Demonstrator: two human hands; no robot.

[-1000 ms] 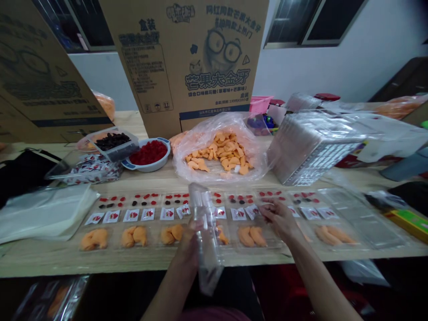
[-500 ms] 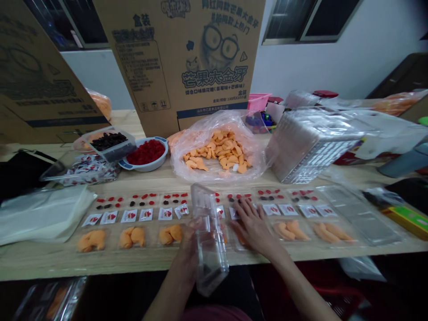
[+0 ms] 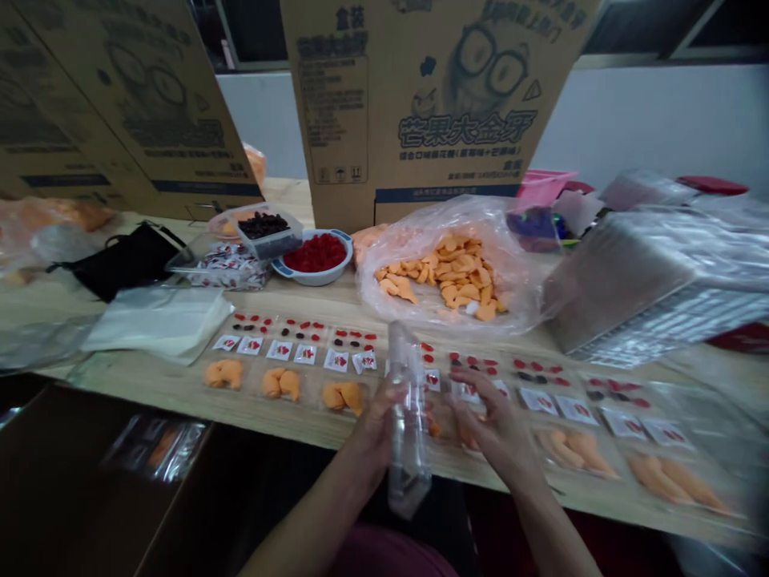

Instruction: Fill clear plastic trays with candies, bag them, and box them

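My left hand (image 3: 376, 429) grips a clear plastic clamshell tray (image 3: 407, 425) that stands on edge at the table's near edge. My right hand (image 3: 493, 421) rests just right of it, fingers curled over a filled tray (image 3: 462, 409) in the row, touching it. That row of clear trays (image 3: 288, 361) lies flat along the front of the table, each holding orange candy pieces, small white sachets and red and dark gummies.
A bag of orange candies (image 3: 448, 272) lies open behind the row. A bowl of red gummies (image 3: 317, 255), a tub of dark ones (image 3: 264, 228) and sachets (image 3: 222, 268) sit at left. Stacked empty trays (image 3: 654, 296) stand right; cardboard cartons (image 3: 420, 104) behind; an open box (image 3: 90, 473) below left.
My view has swung left and down. My right hand has drawn in from the trays on the right to the tray beside the upright clamshell. My left hand has kept hold.
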